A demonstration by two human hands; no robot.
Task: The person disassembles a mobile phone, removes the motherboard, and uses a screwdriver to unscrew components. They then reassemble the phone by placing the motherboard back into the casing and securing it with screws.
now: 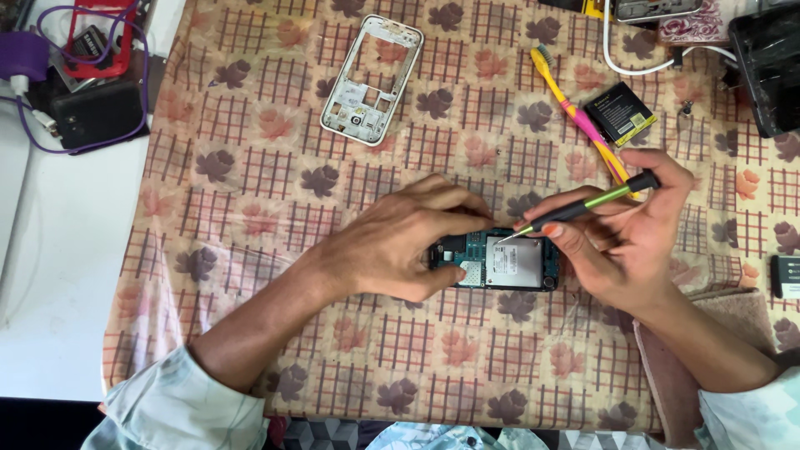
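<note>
An opened mobile phone lies back-up on the flowered tablecloth, its circuit board and metal shield exposed. My left hand presses on the phone's left end, holding it down with thumb and fingers. My right hand grips a small screwdriver with a black and green handle. Its metal tip touches the top edge of the phone's board. The left part of the phone is hidden under my left hand.
A white phone frame lies at the back centre. A yellow and pink toothbrush and a black battery lie at the back right. Black devices and purple cables sit at the far left on a white surface.
</note>
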